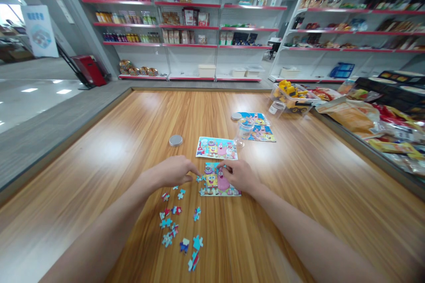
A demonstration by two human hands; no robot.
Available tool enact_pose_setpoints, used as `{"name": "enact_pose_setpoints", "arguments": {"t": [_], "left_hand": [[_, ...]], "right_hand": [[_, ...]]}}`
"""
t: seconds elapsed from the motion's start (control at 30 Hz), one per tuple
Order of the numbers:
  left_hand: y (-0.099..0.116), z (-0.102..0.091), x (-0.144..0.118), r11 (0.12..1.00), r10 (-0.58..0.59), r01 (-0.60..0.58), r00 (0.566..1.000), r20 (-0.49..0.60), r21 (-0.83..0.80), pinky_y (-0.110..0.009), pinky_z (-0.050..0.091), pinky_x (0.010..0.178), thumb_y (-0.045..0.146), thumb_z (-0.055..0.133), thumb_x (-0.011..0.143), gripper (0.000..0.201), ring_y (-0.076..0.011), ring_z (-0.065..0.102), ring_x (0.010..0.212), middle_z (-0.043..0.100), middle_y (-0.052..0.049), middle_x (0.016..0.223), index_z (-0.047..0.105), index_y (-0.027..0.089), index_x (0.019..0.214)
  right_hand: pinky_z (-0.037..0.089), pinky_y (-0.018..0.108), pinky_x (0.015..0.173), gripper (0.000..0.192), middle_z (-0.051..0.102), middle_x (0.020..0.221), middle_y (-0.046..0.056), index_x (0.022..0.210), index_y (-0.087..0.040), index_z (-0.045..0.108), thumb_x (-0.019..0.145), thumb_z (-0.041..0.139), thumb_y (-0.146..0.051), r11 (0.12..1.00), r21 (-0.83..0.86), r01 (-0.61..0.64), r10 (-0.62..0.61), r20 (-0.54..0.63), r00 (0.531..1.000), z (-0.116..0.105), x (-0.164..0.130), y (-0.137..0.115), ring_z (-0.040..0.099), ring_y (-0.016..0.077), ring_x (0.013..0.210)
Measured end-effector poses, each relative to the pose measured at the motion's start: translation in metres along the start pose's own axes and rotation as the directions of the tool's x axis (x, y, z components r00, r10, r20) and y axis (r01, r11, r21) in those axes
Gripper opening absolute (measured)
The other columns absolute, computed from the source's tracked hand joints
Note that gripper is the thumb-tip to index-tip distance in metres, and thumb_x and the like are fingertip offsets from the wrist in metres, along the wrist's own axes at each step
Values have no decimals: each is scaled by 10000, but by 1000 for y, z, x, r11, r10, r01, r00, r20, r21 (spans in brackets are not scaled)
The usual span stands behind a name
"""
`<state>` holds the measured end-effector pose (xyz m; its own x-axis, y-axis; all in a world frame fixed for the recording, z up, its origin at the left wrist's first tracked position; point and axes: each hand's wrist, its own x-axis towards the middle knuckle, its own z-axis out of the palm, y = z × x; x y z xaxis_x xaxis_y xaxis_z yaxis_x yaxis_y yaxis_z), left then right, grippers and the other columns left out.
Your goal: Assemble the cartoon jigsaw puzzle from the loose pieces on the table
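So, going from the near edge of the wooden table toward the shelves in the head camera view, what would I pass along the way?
Loose puzzle pieces → partly built puzzle with both hands on it → finished cartoon picture card → silver lid → clear jar → tub of yellow toy trucks → store shelves.

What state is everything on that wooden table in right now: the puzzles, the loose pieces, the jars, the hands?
Partly built puzzle: flat, unfinished at its left edge.
Loose pieces: scattered on the table, apart from it.
Picture card: lying flat, face up.
Clear jar: upright, lid off.
Silver lid: lying alone.
Left hand: fingertips at the puzzle's left edge.
Right hand: resting on the puzzle's top right.
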<state>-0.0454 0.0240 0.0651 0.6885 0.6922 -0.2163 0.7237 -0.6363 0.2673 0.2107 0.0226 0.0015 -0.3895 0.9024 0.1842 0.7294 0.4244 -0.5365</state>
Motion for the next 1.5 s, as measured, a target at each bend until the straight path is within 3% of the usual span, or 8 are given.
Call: {"name": "enact_pose_setpoints", "arguments": {"t": [0.43, 0.57, 0.7, 0.8, 0.87, 1.13, 1.33, 1.5], "left_hand": [[0, 4, 2, 1000, 15, -15, 1000, 9, -11, -272, 425, 636, 300, 585, 858, 272, -195, 645, 707, 733, -38, 802, 704, 340, 1099], [-13, 14, -1, 988, 32, -51, 991, -128, -148, -251, 411, 639, 311, 550, 884, 252, -155, 615, 669, 726, -35, 804, 719, 278, 1067], [-44, 38, -18, 885, -195, 0, 908, -370, -465, -229, 404, 586, 349, 524, 892, 290, -126, 563, 614, 700, -38, 746, 727, 161, 980], [-64, 51, -35, 751, -434, 52, 790, -433, -658, -228, 420, 584, 377, 584, 844, 296, -135, 572, 639, 699, -46, 760, 725, 128, 919], [-67, 54, -45, 709, -493, 55, 752, -437, -704, -230, 439, 610, 387, 596, 832, 297, -142, 592, 674, 705, -49, 787, 719, 127, 908], [-24, 71, -81, 666, -391, 55, 875, -286, -744, -236, 434, 598, 395, 626, 820, 292, -147, 593, 668, 694, -58, 755, 714, 118, 849], [7, 68, -97, 911, -111, -61, 916, -384, -408, -223, 364, 558, 368, 574, 903, 293, -109, 526, 593, 607, -20, 648, 681, 149, 740], [37, 54, -95, 967, 147, -184, 969, -200, -179, -250, 383, 566, 476, 679, 812, 287, -147, 604, 653, 660, -8, 756, 663, 191, 847]], "right_hand": [[292, 223, 536, 239, 608, 580, -20, 916, -243, 739, 810, 531, -192, 1000, 8, -2, 2, -13, 1000, 1, -1, 1, 497, 119, 520], [283, 223, 524, 237, 556, 547, -31, 898, -228, 737, 801, 525, -183, 999, 52, 15, -14, -30, 999, 2, -1, 4, 468, 110, 501], [286, 224, 504, 246, 477, 500, -41, 902, -180, 727, 813, 497, -190, 986, 163, 43, -31, -75, 997, 2, -4, 8, 421, 102, 464], [273, 229, 482, 249, 431, 477, -47, 896, -159, 724, 819, 494, -214, 976, 215, 28, -8, -91, 996, 2, -7, 9, 393, 100, 440], [267, 231, 476, 249, 428, 482, -45, 888, -158, 725, 821, 495, -224, 974, 225, 19, 1, -87, 996, 2, -10, 9, 390, 100, 441], [273, 228, 480, 248, 429, 494, -45, 888, -169, 725, 806, 496, -215, 973, 229, 1, 17, -76, 997, 3, -11, 13, 403, 102, 454], [286, 227, 493, 243, 497, 506, -38, 880, -183, 731, 807, 500, -209, 985, 172, 19, -10, -54, 999, 4, -8, 9, 441, 104, 463], [307, 227, 521, 239, 575, 555, -20, 867, -196, 738, 804, 508, -201, 993, 115, 35, -31, -39, 999, 2, -8, 7, 489, 112, 497]]}}
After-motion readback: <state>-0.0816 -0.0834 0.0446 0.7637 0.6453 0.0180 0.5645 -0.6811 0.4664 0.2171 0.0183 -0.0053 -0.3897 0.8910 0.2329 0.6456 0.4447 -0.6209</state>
